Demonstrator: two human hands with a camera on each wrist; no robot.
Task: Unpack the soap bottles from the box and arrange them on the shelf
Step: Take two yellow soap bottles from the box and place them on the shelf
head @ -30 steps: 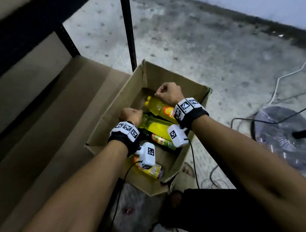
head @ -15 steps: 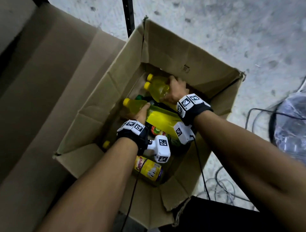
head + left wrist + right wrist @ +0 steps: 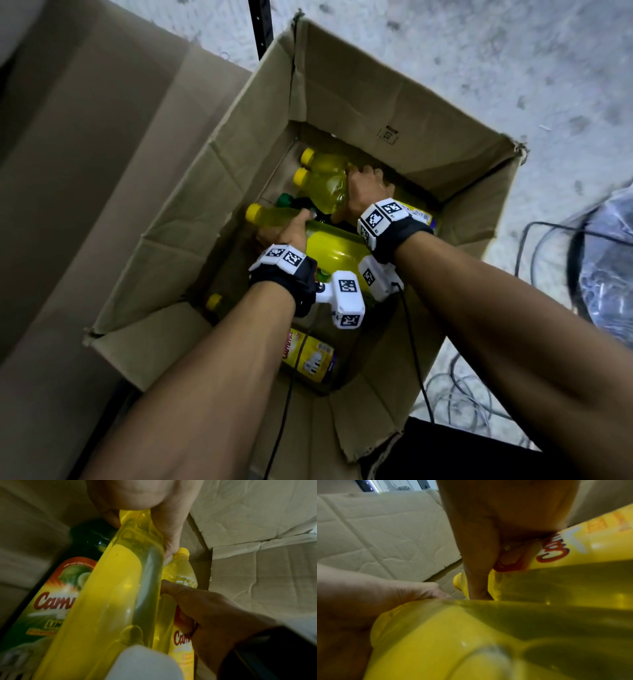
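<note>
An open cardboard box holds several yellow soap bottles lying on their sides and a dark green one. My left hand grips the neck end of a long yellow bottle, seen close in the left wrist view as the yellow bottle. My right hand curls round another yellow bottle further back, its fingers pressed against that labelled bottle. Both hands are deep inside the box. A labelled bottle lies under my left forearm.
A brown shelf board lies to the left of the box, with a black upright post behind it. Loose cables and a plastic-wrapped object lie on the grey floor to the right.
My view has dropped closer over the box. Both hands went from the top of the pile down into the box and took hold of yellow bottles.
</note>
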